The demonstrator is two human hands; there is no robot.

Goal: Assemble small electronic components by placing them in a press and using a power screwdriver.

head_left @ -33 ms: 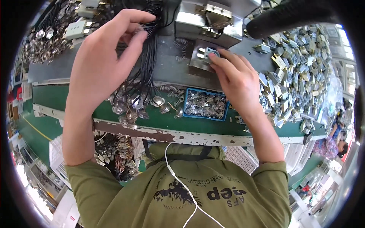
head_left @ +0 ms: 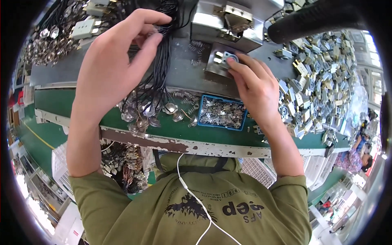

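My left hand (head_left: 112, 67) hovers over a bundle of black wires (head_left: 162, 67), thumb and fingers closed around a small, blurred grey piece that looks like a coil spring (head_left: 155, 30). My right hand (head_left: 257, 81) presses thumb and fingertips on a small socket part (head_left: 229, 58) with a round grey ring and pale metal tabs. That part rests on a metal block (head_left: 216, 67), and my fingers partly cover it. Loose coil springs (head_left: 197, 51) lie left of the block. Round metal caps (head_left: 148, 108) on wires lie below my left hand.
Behind the block stands a steel fixture (head_left: 237, 24), with a thick black tube (head_left: 314, 22) to its right. A blue tray (head_left: 220, 126) of small metal pieces sits near the table edge (head_left: 204, 150). Piles of socket parts (head_left: 312, 85) fill the right side. Far right, a person (head_left: 355, 159) is visible.
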